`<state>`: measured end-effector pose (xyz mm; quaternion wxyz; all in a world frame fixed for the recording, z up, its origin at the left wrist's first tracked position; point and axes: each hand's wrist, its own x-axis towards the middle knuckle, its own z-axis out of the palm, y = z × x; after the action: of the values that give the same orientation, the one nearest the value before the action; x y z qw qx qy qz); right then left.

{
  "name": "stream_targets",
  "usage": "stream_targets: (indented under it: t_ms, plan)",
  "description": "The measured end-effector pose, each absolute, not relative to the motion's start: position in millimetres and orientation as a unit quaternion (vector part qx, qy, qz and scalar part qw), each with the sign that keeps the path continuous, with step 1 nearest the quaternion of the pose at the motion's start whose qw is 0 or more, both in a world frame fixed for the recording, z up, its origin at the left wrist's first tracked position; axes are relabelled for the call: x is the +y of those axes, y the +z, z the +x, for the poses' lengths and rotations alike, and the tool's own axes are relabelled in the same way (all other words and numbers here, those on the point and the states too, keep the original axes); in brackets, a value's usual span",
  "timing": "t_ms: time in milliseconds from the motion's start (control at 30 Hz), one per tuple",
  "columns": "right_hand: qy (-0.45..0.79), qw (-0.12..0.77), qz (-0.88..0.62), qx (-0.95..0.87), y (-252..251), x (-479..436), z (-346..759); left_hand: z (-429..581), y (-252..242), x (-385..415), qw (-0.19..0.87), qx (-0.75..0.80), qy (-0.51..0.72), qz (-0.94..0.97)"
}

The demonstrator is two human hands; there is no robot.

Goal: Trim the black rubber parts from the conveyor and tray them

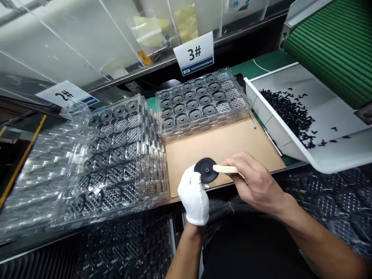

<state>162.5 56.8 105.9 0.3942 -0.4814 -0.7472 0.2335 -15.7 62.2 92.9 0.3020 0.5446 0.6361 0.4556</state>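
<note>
My left hand (193, 195), in a white cotton glove, grips a round black disc (205, 174) with a small central hole, holding it upright above a cardboard sheet (221, 145). My bare right hand (255, 178) pinches a pale wooden stick (225, 169), whose tip rests against the disc's face. Beyond the cardboard, a transparent plastic tray (200, 101) holds rows of similar black discs in its pockets. Its far right pockets look unfilled. The disc's back is hidden by my gloved fingers.
Left of the cardboard lies a stack of transparent trays (116, 162). At right, a white bin (279, 120) holds a heap of small black pieces (287, 116) under a green conveyor belt (331, 46). Signs marked 3# (194, 53) and 2# (66, 95) stand behind. More trays lie below the bench edge.
</note>
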Motion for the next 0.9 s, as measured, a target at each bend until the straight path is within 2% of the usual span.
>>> stream_targets:
  t_ms: [267, 533, 800, 900]
  plan:
    - [0.193, 0.443, -0.500, -0.719, 98, 38, 145, 9, 79, 54, 0.309, 0.663, 0.522, 0.438]
    - [0.185, 0.434, -0.488, -0.734, 93, 34, 141, 13, 88, 50, 0.291, 0.675, 0.476, 0.483]
    - [0.119, 0.426, -0.534, -0.721, 99, 60, 165, 21, 78, 42, 0.441, 0.605, 0.546, 0.376]
    - [0.079, 0.437, -0.559, -0.700, 100, 74, 172, 22, 78, 39, 0.460, 0.608, 0.550, 0.342]
